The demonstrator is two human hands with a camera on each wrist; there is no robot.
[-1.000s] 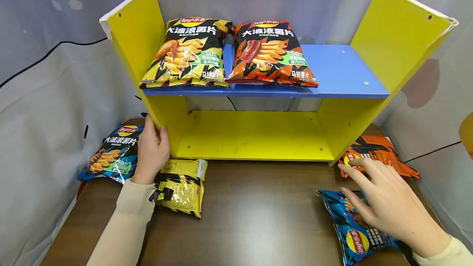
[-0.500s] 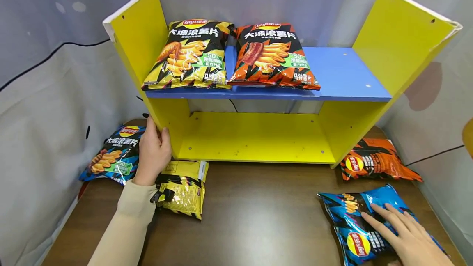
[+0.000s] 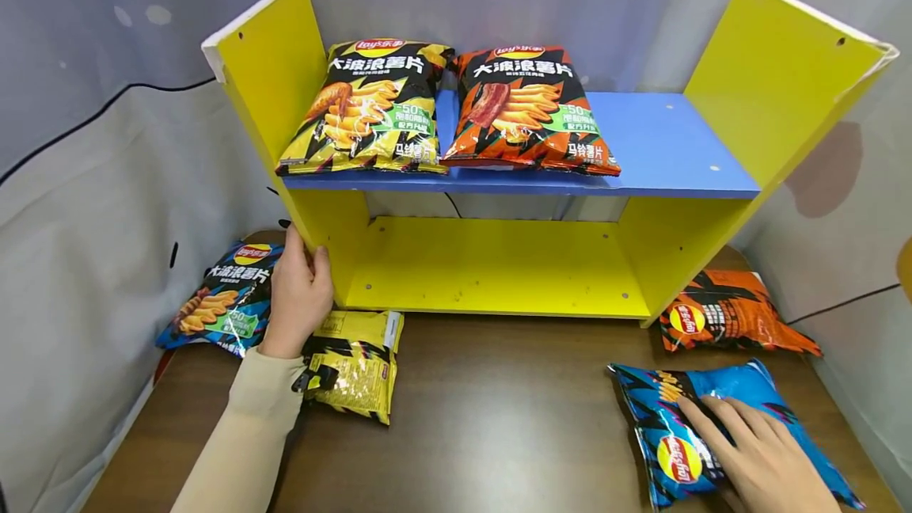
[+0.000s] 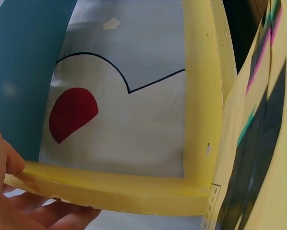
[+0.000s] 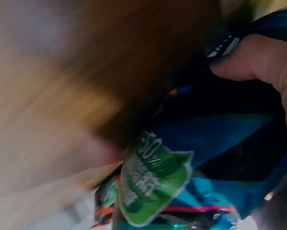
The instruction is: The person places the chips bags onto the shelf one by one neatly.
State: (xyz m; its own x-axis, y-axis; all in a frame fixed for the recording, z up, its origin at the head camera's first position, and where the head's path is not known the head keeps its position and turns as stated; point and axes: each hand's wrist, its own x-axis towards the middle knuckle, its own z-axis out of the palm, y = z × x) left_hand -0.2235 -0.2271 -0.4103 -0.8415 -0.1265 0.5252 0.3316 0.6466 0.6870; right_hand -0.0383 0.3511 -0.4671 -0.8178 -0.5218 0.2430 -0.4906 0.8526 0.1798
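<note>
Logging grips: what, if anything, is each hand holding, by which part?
Left hand: the shelf, by its left side panel. Right hand: the blue chip bag at right, seemingly by its near side.

L grip (image 3: 298,295) holds shelf side (image 3: 274,101); R grip (image 3: 762,450) prob. holds blue pkt (image 3: 734,382).

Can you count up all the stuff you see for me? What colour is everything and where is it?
Table: 1, brown, at the bottom
Shelf: 1, yellow with a blue middle board, on the table
Yellow chip bags: 2, yellow and black, one on the blue board, one on the table at left
Orange chip bags: 2, orange and black, one on the blue board, one on the table at right
Blue chip bags: 2, blue and black, one far left, one front right
Cloth: pale, printed, behind
Small gadget: 1, black, at left wrist
Sleeve: 1, cream, left arm
Left hand: 1, bare, gripping the shelf's side
Right hand: 1, bare, on a blue bag
</note>
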